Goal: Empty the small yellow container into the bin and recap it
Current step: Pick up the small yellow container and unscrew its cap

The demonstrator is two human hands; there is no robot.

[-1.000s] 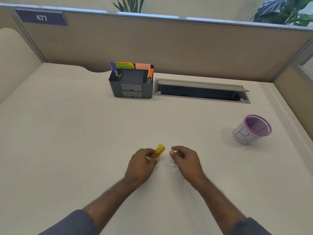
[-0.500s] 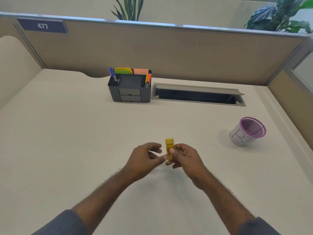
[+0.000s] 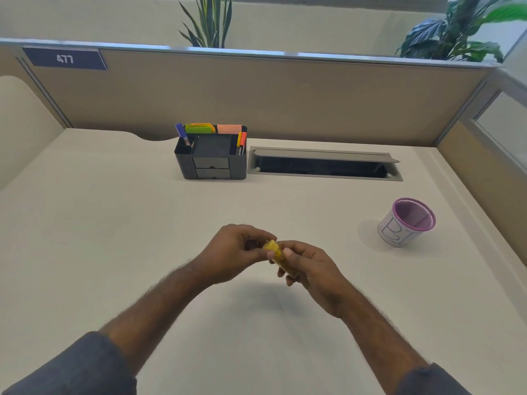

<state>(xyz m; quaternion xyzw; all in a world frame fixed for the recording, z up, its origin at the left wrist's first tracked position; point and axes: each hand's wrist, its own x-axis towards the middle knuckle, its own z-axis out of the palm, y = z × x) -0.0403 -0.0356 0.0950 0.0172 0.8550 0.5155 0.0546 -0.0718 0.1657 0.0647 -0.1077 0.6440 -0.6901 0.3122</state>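
Head view, one frame. Both hands meet above the middle of the surface (image 3: 114, 223), raised off it; a soft shadow lies below them.

Right hand (image 3: 310, 269): fingers curled around the lower body of the small yellow container (image 3: 274, 252), thumb pressed on its side. Most of the container's body is hidden inside this grip; I see only its upper part, tilted up and to the left.

Left hand (image 3: 231, 252): thumb and fingertips pinched onto the container's top end. I cannot tell whether the cap is seated, loosened or already off; the fingers cover the joint. Contents are not visible.

Bin (image 3: 406, 223): small purple mesh cup with a white paper wrap, standing well apart to the right of the hands, near the right edge of the surface. Its open mouth faces the camera; inside I make out nothing but mesh. The lettering on the wrap is only partly legible.

Far side: dark desk organiser (image 3: 211, 159) with pens and coloured notes, beside an open cable tray (image 3: 325, 165). Partition plate (image 3: 65, 59) reads 477. Dark sleeves are cut off at the bottom edge.
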